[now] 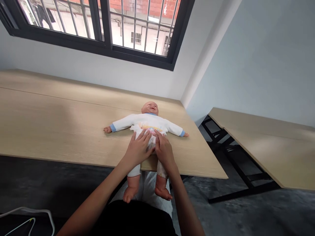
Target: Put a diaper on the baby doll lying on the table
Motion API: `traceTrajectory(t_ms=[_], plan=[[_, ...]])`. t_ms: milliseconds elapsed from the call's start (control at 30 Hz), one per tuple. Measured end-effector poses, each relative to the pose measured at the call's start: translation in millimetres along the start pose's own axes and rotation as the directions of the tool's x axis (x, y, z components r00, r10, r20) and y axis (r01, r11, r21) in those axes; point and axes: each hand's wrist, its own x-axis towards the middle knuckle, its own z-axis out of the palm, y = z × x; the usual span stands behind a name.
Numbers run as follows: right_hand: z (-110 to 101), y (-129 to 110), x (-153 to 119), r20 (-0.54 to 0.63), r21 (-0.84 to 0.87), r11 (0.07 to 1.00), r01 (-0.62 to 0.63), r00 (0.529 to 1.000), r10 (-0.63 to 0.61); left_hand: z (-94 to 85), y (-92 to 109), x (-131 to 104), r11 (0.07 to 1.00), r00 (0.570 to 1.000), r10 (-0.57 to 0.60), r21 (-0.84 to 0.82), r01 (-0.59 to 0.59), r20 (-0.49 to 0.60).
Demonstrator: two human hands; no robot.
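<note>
A baby doll [158, 121] lies on its back on the wooden table [61, 127], arms spread wide and head toward the window. It wears a white top with blue cuffs, a coloured print and a ragged-looking hem, plus white trousers [134, 171]. Its bare feet hang past the table's front edge. My left hand [139, 146] rests on the doll's lower belly and hip, fingers stretched out. Opposite it, my right hand [163, 147] lies over the other hip with its fingers extended by the top's hem. Both hands partly cover the doll's waist and upper legs.
A second wooden table [265, 141] with a black folding frame [236, 164] stands to the right across a gap. Behind the doll is a white wall below a barred window [137, 29]. A white cable or tube [46, 211] shows at the lower left.
</note>
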Motion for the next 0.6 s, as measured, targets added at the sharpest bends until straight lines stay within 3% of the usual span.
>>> traceTrajectory(t_ms=[133,267,333,367,433,467,533,600], plan=[[-1.4,-1.3,-5.4,-0.019,0.059,0.998,-0.013,1.000,0.014,-6.6,-4.3,-3.4,0.992,1.000,0.027,-0.123,-0.027,-0.004],[-8.3,4.0,-16.0,-0.103,0.234,0.971,-0.059,0.991,0.085,-20.2,-17.4,-10.7,0.892,0.997,-0.025,-0.452,-0.014,-0.079],[-15.0,14.3,-17.3,-0.178,0.317,0.942,-0.111,0.968,0.174,-24.4,-28.5,-11.5,0.761,0.964,-0.205,-0.647,0.046,-0.172],[-18.5,21.5,-16.1,-0.215,0.367,0.917,-0.154,0.946,0.245,-25.0,-35.2,-10.5,0.669,0.923,-0.329,-0.739,0.078,-0.199],[-24.0,38.8,-10.3,-0.219,0.508,0.818,-0.268,0.879,0.424,-22.8,-50.0,-5.6,0.459,0.833,-0.532,-0.879,0.131,-0.154],[-25.2,47.6,-6.1,-0.177,0.581,0.748,-0.322,0.847,0.502,-20.0,-57.0,-1.9,0.350,0.811,-0.578,-0.924,0.154,-0.084],[-23.2,63.0,3.4,-0.046,0.684,0.614,-0.394,0.816,0.576,-11.8,-68.0,7.1,0.231,0.828,-0.560,-0.953,0.198,0.036],[-15.8,73.0,13.7,0.065,0.722,0.547,-0.423,0.828,0.556,-2.0,-73.6,17.2,0.193,0.858,-0.504,-0.955,0.223,0.099]])
